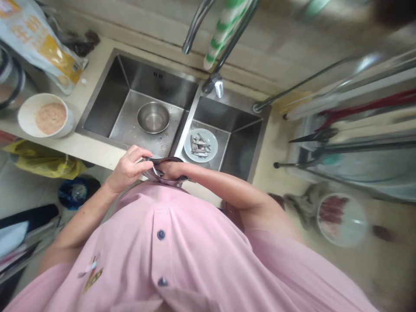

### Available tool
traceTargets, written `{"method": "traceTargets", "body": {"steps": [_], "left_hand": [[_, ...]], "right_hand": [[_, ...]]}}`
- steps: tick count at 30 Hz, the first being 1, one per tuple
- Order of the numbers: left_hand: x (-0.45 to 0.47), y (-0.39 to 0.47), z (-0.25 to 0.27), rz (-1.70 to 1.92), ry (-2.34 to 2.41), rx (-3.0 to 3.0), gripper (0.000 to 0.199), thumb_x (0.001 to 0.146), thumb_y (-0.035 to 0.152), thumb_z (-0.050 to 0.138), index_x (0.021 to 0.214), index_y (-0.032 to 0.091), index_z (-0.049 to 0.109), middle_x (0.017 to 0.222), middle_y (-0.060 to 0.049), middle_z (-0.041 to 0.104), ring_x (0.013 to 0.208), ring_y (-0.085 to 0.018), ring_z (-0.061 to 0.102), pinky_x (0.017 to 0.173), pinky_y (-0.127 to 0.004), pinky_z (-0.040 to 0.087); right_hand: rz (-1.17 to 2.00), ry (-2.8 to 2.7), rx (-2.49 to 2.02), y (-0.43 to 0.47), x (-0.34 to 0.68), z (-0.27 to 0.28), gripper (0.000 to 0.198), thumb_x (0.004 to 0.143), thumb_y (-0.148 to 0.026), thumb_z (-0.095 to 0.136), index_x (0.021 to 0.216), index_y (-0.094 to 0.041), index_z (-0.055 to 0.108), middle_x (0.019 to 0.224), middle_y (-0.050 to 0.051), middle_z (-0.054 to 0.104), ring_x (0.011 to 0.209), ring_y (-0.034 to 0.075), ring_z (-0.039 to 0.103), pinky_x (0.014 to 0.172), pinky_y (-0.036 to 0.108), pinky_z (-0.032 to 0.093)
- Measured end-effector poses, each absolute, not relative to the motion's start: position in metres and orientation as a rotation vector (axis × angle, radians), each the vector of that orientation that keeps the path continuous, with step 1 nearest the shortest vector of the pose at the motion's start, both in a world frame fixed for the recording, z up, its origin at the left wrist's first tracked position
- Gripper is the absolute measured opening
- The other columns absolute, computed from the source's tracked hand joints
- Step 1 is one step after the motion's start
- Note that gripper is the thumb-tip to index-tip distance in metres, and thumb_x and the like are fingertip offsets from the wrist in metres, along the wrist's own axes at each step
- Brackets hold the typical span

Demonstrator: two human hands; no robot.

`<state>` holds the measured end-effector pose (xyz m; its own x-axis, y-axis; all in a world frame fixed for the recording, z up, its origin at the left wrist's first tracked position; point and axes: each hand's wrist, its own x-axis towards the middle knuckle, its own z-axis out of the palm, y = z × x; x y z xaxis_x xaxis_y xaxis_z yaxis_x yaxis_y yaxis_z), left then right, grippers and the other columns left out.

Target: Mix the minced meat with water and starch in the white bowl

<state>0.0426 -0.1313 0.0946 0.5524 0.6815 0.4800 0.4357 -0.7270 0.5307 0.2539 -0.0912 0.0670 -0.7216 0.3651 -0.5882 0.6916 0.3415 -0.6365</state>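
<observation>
At the front edge of the sink, close to my body, my left hand (pixel 131 167) pinches the rim of a dark-edged, shiny bag (pixel 148 174). The mouth of the bag is held apart. My right hand (pixel 172 170) reaches down into it; its fingers are hidden inside, so what they touch does not show. Just beyond, in the right basin, lies a pale plate (pixel 212 152) with several small silvery fish (pixel 199 146) on it. A steel bowl (pixel 154 117) sits in the left basin.
A faucet (pixel 212 83) rises behind the basin divider. On the left counter stand a white tub (pixel 66 125) with minced food and a printed bag (pixel 48 47). To the right are a rack with utensils (pixel 325 134) and a plate of red meat (pixel 354 221).
</observation>
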Motion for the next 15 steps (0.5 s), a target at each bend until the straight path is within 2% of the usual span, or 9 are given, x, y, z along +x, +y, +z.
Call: {"method": "traceTargets", "body": {"steps": [2,6,10,13,15], "left_hand": [[0.040,-0.130,0.095,0.951,0.941,2.463,0.027,0.114,0.023,0.056,0.098,0.022,0.078,0.116,-0.009,0.074,0.101,-0.022,0.061,0.089,-0.034,0.052],[0.032,-0.128,0.090,0.804,1.042,2.507,0.032,0.116,0.027,0.052,0.102,0.022,0.080,0.110,-0.009,0.072,0.099,-0.022,0.062,0.088,-0.034,0.054],[0.031,-0.127,0.085,0.757,1.102,2.555,0.033,0.116,0.025,0.050,0.103,0.021,0.079,0.104,-0.009,0.070,0.093,-0.020,0.062,0.085,-0.033,0.055],[0.032,-0.126,0.082,0.786,1.130,2.610,0.032,0.115,0.018,0.049,0.102,0.019,0.077,0.101,-0.009,0.070,0.091,-0.020,0.062,0.081,-0.031,0.055],[0.031,-0.125,0.081,0.777,1.158,2.604,0.030,0.115,0.016,0.050,0.101,0.018,0.077,0.101,-0.009,0.070,0.092,-0.021,0.062,0.081,-0.032,0.055]], "right_hand": [[-1.238,2.330,0.935,-0.088,0.256,0.081,0.043,0.100,-0.018,0.074,0.141,-0.010,0.075,0.141,0.017,0.079,0.126,0.031,0.077,0.098,0.029,0.058],[-1.065,2.390,0.994,-0.085,0.255,0.106,0.034,0.106,-0.010,0.060,0.135,-0.011,0.077,0.129,0.016,0.083,0.109,0.027,0.080,0.089,0.028,0.055],[-0.907,2.396,1.034,-0.087,0.253,0.119,0.031,0.107,-0.011,0.056,0.130,-0.013,0.078,0.121,0.019,0.084,0.110,0.030,0.081,0.087,0.030,0.054],[-0.936,2.376,1.088,-0.087,0.262,0.126,0.031,0.103,-0.007,0.056,0.123,-0.013,0.079,0.115,0.019,0.084,0.105,0.032,0.081,0.083,0.030,0.053],[-1.097,2.404,1.198,-0.084,0.276,0.130,0.031,0.099,-0.004,0.057,0.116,-0.015,0.080,0.106,0.013,0.085,0.100,0.028,0.080,0.082,0.028,0.053]]}}
